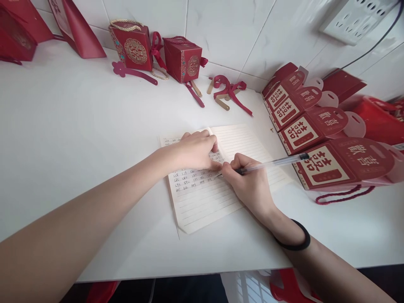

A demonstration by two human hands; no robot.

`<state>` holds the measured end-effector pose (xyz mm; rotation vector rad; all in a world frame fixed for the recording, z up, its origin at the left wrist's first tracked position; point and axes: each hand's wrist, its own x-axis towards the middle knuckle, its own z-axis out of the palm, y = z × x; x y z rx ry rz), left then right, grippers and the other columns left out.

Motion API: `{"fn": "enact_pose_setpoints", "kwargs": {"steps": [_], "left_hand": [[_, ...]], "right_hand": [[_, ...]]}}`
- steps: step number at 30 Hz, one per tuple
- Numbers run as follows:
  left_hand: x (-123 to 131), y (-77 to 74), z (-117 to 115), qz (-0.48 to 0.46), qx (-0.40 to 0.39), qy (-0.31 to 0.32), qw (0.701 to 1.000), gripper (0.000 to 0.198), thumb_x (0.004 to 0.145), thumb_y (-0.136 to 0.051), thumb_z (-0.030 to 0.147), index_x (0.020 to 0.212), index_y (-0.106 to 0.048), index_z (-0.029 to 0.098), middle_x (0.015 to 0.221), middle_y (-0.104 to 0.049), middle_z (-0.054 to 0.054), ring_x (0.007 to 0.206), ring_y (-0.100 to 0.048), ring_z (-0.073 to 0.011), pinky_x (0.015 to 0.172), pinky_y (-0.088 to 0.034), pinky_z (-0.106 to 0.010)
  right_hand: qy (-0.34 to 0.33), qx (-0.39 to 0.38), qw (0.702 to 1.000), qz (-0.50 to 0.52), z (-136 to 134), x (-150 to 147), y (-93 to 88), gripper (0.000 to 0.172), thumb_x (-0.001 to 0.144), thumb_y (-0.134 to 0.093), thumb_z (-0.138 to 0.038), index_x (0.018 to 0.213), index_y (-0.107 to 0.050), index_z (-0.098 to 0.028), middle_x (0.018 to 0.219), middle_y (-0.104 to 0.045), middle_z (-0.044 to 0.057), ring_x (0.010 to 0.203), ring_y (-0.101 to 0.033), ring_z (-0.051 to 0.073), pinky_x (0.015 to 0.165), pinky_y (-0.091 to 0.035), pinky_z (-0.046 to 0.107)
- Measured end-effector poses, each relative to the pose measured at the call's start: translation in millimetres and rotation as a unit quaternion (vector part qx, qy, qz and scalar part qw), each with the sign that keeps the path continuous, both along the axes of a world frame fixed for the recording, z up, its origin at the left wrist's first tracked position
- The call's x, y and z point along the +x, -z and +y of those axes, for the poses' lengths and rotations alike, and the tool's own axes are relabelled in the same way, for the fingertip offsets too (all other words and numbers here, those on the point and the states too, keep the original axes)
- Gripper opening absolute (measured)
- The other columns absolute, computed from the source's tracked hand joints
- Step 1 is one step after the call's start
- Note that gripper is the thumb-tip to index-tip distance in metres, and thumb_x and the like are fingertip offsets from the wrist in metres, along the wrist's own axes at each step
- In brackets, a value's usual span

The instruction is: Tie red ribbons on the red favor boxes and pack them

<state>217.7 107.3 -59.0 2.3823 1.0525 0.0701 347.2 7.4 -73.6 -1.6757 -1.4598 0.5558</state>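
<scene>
An open lined notebook [202, 208] lies on the white table, its left page partly filled with rows of handwritten numbers. My left hand [197, 149] rests palm down on that page, thumb apart from the slightly bent fingers, holding nothing. My right hand [252, 185], with a black band on the wrist, pinches a clear gel pen [274, 163] with a dark grip. The pen's tip meets the page at the end of a number row, close to my left thumb. The right page [240, 141] carries only printed lines.
Along the tiled wall stand two small red gift boxes [134, 50] [183, 61]. Red ribbons [229, 88] and flower-ended strips [135, 73] lie in front. A row of red boxes [331, 164] fills the right side, below a socket strip [356, 19]. Red bags [77, 31] stand far left.
</scene>
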Motion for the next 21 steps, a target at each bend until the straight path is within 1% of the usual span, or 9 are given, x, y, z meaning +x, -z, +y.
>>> {"fn": "enact_pose_setpoints", "kwargs": {"steps": [3, 6, 10, 12, 13, 15, 18, 19, 21], "left_hand": [[0, 2.5, 1, -0.007, 0.000, -0.001, 1.000, 0.044, 0.064, -0.059, 0.055, 0.093, -0.054, 0.022, 0.108, -0.051, -0.004, 0.100, -0.047, -0.0279, 0.083, -0.041, -0.039], [0, 5.4, 3, -0.015, 0.002, 0.002, 1.000, 0.044, 0.064, -0.059, 0.055, 0.094, -0.055, 0.022, 0.107, -0.050, -0.004, 0.100, -0.048, -0.0277, 0.085, -0.041, -0.040], [0, 6.0, 3, -0.010, -0.001, -0.001, 1.000, 0.044, 0.064, -0.059, 0.054, 0.094, -0.055, 0.022, 0.107, -0.050, -0.004, 0.100, -0.048, -0.0278, 0.086, -0.040, -0.041], [0, 5.0, 3, -0.014, 0.002, 0.004, 1.000, 0.044, 0.064, -0.060, 0.054, 0.093, -0.055, 0.022, 0.106, -0.051, -0.004, 0.100, -0.048, -0.0270, 0.087, -0.040, -0.040], [0, 4.4, 3, -0.018, 0.004, 0.006, 1.000, 0.044, 0.064, -0.060, 0.054, 0.093, -0.055, 0.021, 0.106, -0.051, -0.004, 0.099, -0.049, -0.0265, 0.087, -0.039, -0.039], [-1, 2.6, 2, -0.024, 0.010, 0.009, 1.000, 0.044, 0.064, -0.060, 0.055, 0.092, -0.056, 0.021, 0.104, -0.052, -0.004, 0.097, -0.051, -0.0255, 0.088, -0.038, -0.039], [-2, 0.1, 0, -0.027, 0.008, 0.012, 1.000, 0.045, 0.063, -0.062, 0.055, 0.092, -0.056, 0.020, 0.102, -0.054, -0.005, 0.093, -0.052, -0.0249, 0.088, -0.039, -0.038], [-3, -0.2, 0, -0.031, 0.006, 0.013, 0.999, 0.045, 0.063, -0.063, 0.054, 0.092, -0.057, 0.020, 0.101, -0.055, -0.005, 0.093, -0.053, -0.0247, 0.088, -0.039, -0.038], [-5, 0.9, 1, -0.051, -0.001, 0.013, 0.999, 0.044, 0.060, -0.066, 0.052, 0.089, -0.059, 0.020, 0.101, -0.057, -0.004, 0.091, -0.055, -0.0240, 0.087, -0.040, -0.036]], "right_hand": [[0.006, 0.006, 1.000, -0.007, 0, 0, 0.2, 0.030, 0.073, -0.051, -0.018, 0.053, -0.028, -0.019, 0.049, -0.028, -0.007, 0.048, -0.026, 0.007, 0.044, -0.023, 0.020], [-0.003, 0.010, 1.000, -0.014, 0, 0, 0.9, 0.029, 0.072, -0.050, -0.017, 0.054, -0.027, -0.019, 0.049, -0.026, -0.007, 0.049, -0.025, 0.007, 0.044, -0.022, 0.020], [-0.021, 0.004, 1.000, 0.006, 1, 0, 1.0, 0.030, 0.069, -0.049, -0.014, 0.053, -0.023, -0.019, 0.050, -0.021, -0.007, 0.049, -0.021, 0.007, 0.042, -0.018, 0.020], [-0.019, -0.004, 0.999, 0.026, 1, 0, 0.3, 0.030, 0.068, -0.050, -0.014, 0.053, -0.024, -0.019, 0.049, -0.022, -0.007, 0.048, -0.022, 0.006, 0.042, -0.018, 0.020], [-0.012, -0.007, 0.999, 0.050, 1, 1, -0.3, 0.030, 0.069, -0.051, -0.014, 0.052, -0.026, -0.019, 0.049, -0.024, -0.007, 0.047, -0.023, 0.006, 0.042, -0.019, 0.020], [0.009, -0.011, 0.990, 0.142, 4, 4, -1.9, 0.032, 0.070, -0.054, -0.018, 0.052, -0.027, -0.020, 0.046, -0.028, -0.008, 0.044, -0.025, 0.006, 0.040, -0.020, 0.019], [0.053, 0.002, 0.949, 0.310, 12, 14, -4.0, 0.037, 0.075, -0.058, -0.028, 0.056, -0.027, -0.020, 0.043, -0.028, -0.009, 0.038, -0.023, 0.005, 0.036, -0.017, 0.018], [0.069, 0.017, 0.936, 0.344, 15, 18, -4.2, 0.038, 0.076, -0.060, -0.032, 0.058, -0.029, -0.021, 0.043, -0.028, -0.010, 0.037, -0.023, 0.004, 0.035, -0.017, 0.017], [0.099, 0.047, 0.921, 0.373, 22, 29, -3.4, 0.038, 0.075, -0.065, -0.041, 0.062, -0.034, -0.020, 0.046, -0.032, -0.010, 0.037, -0.026, 0.004, 0.034, -0.017, 0.015]]}}
